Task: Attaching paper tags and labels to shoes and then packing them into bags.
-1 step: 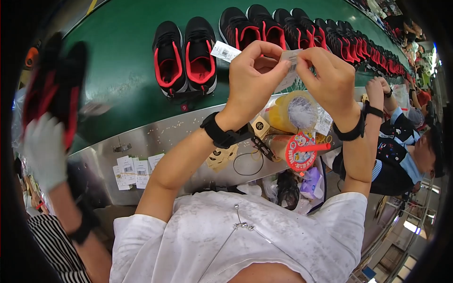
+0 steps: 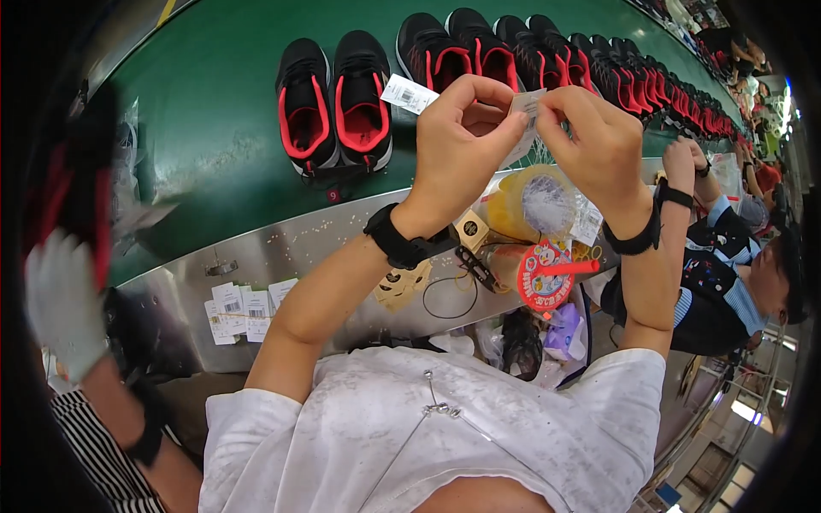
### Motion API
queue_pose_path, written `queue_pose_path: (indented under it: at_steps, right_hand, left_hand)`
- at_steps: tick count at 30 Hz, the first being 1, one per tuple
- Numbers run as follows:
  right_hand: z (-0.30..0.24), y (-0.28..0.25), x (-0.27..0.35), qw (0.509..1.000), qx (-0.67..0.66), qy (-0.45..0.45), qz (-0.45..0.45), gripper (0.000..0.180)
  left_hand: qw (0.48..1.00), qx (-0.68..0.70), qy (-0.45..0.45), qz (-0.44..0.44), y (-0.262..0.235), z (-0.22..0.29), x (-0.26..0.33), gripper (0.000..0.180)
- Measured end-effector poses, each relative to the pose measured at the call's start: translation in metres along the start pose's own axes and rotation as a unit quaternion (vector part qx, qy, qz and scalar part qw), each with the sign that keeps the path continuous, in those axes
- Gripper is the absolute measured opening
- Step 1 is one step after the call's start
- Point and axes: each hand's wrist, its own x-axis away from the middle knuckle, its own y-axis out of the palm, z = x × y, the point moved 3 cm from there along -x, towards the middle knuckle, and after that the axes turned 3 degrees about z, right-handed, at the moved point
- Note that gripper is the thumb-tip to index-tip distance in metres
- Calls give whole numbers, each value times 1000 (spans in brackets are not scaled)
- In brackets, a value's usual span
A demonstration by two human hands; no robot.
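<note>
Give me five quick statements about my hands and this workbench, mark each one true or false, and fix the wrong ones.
1. Your left hand and right hand both hold a white tag. True.
2. The cup's straw is blue. False: the straw is red.
3. The black sneakers just left of your hands have red lining. True.
4. The loose tags lie on the green surface. False: the loose tags lie on the metal ledge.
5. A gloved hand shows at far left. True.

We count two white tags [image 2: 408,94] at our fingers [image 2: 506,131], two shoes [image 2: 363,107] just left, one red straw [image 2: 570,268] below.
</note>
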Motion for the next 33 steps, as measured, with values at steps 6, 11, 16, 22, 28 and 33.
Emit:
queue_pose_path:
  at_steps: [6, 11, 16, 22, 28, 33]
  right_hand:
    - [0, 1, -3, 997, -73, 15, 28, 13]
    - [-4, -3, -7, 993, -97, 62, 22, 11]
    - [-10, -6, -12, 987, -132, 73, 46, 11]
    - [-13, -7, -10, 990, -117, 42, 65, 10]
    - [-14, -8, -10, 991, -101, 26, 84, 10]
    - [-16, -9, -7, 991, -104, 1, 86, 12]
  left_hand:
    - [983, -55, 177, 18, -3, -1, 0, 15]
    - [969, -70, 236, 22, -5, 8, 2, 16]
    - [967, -33, 252, 37, -5, 10, 2, 17]
    - [968, -19, 247, 32, -4, 12, 3, 19]
    - [965, -29, 257, 30, -5, 12, 5, 17]
    - [964, -33, 260, 33, -5, 15, 4, 17]
